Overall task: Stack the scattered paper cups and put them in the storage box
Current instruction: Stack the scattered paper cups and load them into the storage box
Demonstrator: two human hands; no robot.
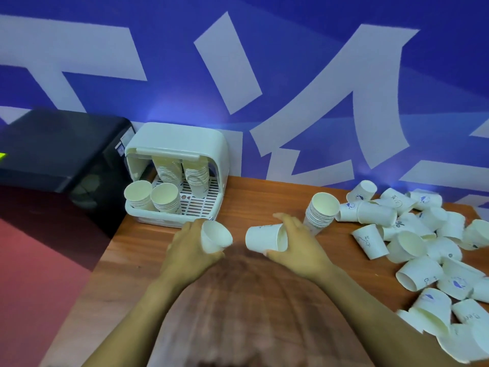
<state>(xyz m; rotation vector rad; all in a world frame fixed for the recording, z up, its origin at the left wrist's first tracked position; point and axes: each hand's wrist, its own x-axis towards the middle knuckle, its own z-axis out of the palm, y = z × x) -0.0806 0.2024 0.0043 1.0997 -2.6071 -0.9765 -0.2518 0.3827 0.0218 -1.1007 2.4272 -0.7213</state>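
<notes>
Wood-grain table (251, 205) w/ blue lettered wall behind. L hand (189, 247) grips one paper cup (214, 236), R hand (299, 242) curls round another cup (266, 237), mouths facing, near ctr. Cups prob. light, thin, crush easy; hold by sidewall, gently. Part stack (320, 211) at 1 o'clock, loose pile (423, 247) at 3. Storage box (176, 168) at 10, open, stacks inside; black appliance (60, 154) beside it. Path looks clear.

We note: blue wall (291, 35) with large white lettering; wooden counter (132, 260); black appliance (60, 149) at left; reddish floor (31, 287).
</notes>
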